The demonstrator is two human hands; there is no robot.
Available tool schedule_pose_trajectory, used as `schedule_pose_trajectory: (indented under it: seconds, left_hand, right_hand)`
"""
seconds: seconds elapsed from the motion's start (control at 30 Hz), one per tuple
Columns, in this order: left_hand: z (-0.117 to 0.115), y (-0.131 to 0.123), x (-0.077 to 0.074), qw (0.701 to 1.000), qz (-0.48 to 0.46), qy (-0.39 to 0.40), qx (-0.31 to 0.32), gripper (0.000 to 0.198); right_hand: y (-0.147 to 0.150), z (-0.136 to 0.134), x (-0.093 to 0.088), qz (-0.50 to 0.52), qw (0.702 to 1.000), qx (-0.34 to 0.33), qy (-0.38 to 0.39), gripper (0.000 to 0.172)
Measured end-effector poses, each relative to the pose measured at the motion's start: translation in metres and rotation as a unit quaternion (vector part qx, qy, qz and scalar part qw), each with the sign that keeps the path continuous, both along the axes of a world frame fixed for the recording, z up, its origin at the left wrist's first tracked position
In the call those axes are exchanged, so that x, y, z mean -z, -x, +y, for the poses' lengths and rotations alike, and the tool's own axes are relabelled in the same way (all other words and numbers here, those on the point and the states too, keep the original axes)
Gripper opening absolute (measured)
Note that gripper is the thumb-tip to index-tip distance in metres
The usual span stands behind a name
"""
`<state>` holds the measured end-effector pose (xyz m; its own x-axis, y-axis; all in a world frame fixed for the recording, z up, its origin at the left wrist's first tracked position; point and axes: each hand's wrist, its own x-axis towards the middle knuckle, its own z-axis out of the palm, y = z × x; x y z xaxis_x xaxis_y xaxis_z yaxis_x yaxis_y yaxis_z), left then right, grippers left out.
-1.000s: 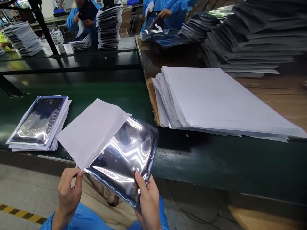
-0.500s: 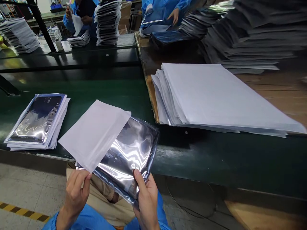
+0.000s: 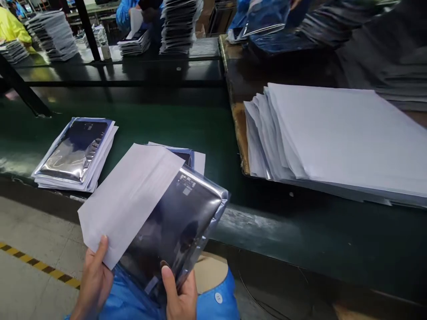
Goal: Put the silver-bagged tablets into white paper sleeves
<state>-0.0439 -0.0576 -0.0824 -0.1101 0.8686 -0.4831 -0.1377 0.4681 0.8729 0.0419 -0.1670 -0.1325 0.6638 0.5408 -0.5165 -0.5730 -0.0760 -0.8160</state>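
My left hand (image 3: 96, 275) is closed on the lower corner of a white paper sleeve (image 3: 130, 191), thumb on top. My right hand (image 3: 180, 284) grips the near end of a flat dark package in shiny clear film (image 3: 176, 213), with the thumb on its face. Small pale print shows near its far corner. The sleeve covers the package's left part; whether the package is inside it or under it I cannot tell. Behind them, a film-wrapped piece with a blue edge and white paper (image 3: 199, 161) lies partly hidden on the green bench (image 3: 160, 115).
A stack of wrapped dark packages and white sleeves (image 3: 76, 153) sits at the left. Large white sheets (image 3: 347, 138) overhang a wooden-edged board (image 3: 240, 133) at the right. Behind are tall stacks (image 3: 180, 26), a slanted black post (image 3: 23, 84) and co-workers in blue (image 3: 125, 13).
My left thumb has come onto the sleeve, which sits lower over the package. The package has tilted, showing its print. The view has swung right, and the piece behind has come into sight.
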Motion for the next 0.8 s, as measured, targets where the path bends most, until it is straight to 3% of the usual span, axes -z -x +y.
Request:
schedule_pose_trajectory:
  seconds: [0.1, 0.2, 0.27, 0.33, 0.43, 0.53, 0.67, 0.8]
  left_hand:
    - [0.002, 0.037, 0.002, 1.000, -0.008, 0.009, -0.015, 0.058]
    - [0.007, 0.098, 0.017, 0.998, 0.020, 0.045, -0.044, 0.058]
    - [0.009, 0.137, 0.035, 0.993, 0.037, 0.112, -0.016, 0.052]
    - [0.007, 0.164, 0.056, 0.985, 0.042, 0.161, 0.039, 0.047]
    - [0.001, 0.172, 0.084, 0.974, 0.026, 0.184, 0.130, 0.044]
    - [-0.006, 0.161, 0.103, 0.964, 0.005, 0.186, 0.189, 0.048]
    - [-0.017, 0.156, 0.112, 0.958, -0.006, 0.210, 0.197, 0.053]
    - [-0.037, 0.162, 0.110, 0.956, -0.010, 0.238, 0.172, 0.060]
  right_hand:
    - [-0.007, -0.025, 0.011, 0.029, 0.994, -0.101, -0.034, 0.062]
    - [-0.046, -0.050, 0.019, 0.022, 0.982, -0.185, -0.018, 0.047]
    - [-0.073, -0.057, 0.019, -0.004, 0.991, -0.133, 0.026, 0.034]
    - [-0.086, -0.053, 0.019, 0.009, 0.996, -0.087, 0.033, 0.033]
    - [-0.079, -0.033, 0.026, 0.084, 0.985, -0.148, -0.005, 0.041]
    - [-0.059, -0.011, 0.044, 0.067, 0.979, -0.191, -0.004, 0.043]
    - [-0.046, -0.007, 0.061, 0.005, 0.987, -0.161, 0.028, 0.034]
    - [-0.041, -0.028, 0.060, 0.018, 0.986, -0.159, 0.054, 0.037]
